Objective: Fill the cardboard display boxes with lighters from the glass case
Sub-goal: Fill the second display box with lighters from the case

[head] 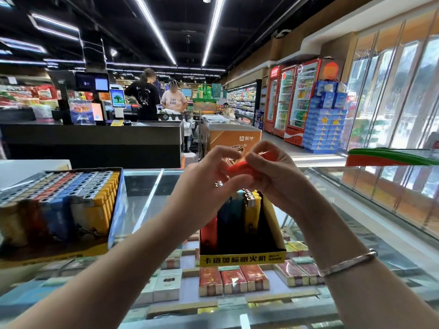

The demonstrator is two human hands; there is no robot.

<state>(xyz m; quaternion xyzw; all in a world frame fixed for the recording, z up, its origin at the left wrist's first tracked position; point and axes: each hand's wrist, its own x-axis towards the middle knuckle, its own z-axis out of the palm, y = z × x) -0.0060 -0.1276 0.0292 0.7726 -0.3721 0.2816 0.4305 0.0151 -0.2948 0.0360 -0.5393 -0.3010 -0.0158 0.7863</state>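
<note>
Both hands are raised above the glass case (152, 193). My left hand (204, 184) and my right hand (273, 172) together grip a red lighter (240, 168) between their fingers, held roughly level. Directly below stands a small black and yellow cardboard display box (242, 256) on the glass, partly filled with red, blue and yellow lighters (251, 212) standing upright. At the left sits a larger display box (116, 210) packed with several rows of lighters in grey, blue, red and yellow.
Cigarette packs (234, 280) lie on shelves under the glass. A black checkout counter (95, 138) with screens stands behind, where two people stand. An orange chest freezer (234, 138), drink fridges (292, 98) and stacked blue cartons (325, 124) fill the right side.
</note>
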